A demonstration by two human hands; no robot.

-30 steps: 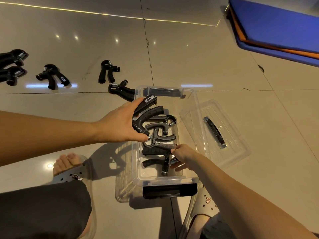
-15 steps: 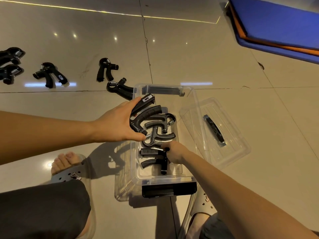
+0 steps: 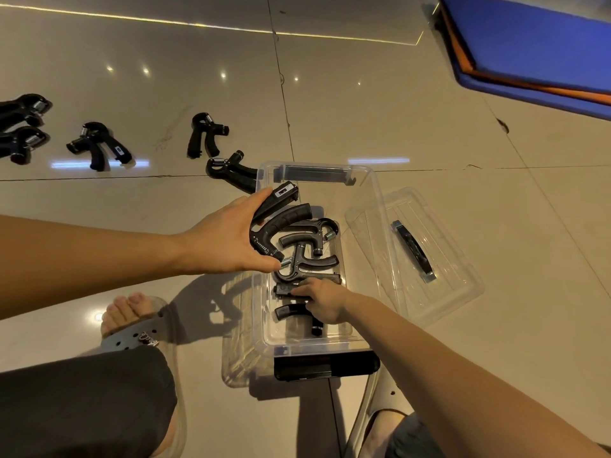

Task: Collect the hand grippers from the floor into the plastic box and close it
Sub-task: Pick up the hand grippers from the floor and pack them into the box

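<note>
The left hand (image 3: pixel 228 239) clasps a black hand gripper (image 3: pixel 276 223), thumb and fingers round it, above the 9 o'clock rim of the plastic box (image 3: pixel 263 325). The right hand (image 3: pixel 325 300), inside the box at 6 o'clock, curls its fingers on a packed gripper (image 3: pixel 285 289). Stacked grippers (image 3: pixel 310 239) lie beyond it. The clear lid (image 3: pixel 463 292) rests at the box's 3 o'clock. 5 loose grippers (image 3: pixel 205 133) lie on the floor (image 3: pixel 396 110) toward 10 o'clock, the nearest just beside the box.

I'm crouched on a glossy beige tile floor (image 3: pixel 429 133). The clear plastic box (image 3: pixel 259 302) stands on it, its lid (image 3: pixel 446 292) flat just beside it on the right. Five black hand grippers (image 3: pixel 205 135) lie to the left, the nearest just beside the box's far corner. Stacked blue-and-orange mats (image 3: pixel 529 44) lie far right.
</note>
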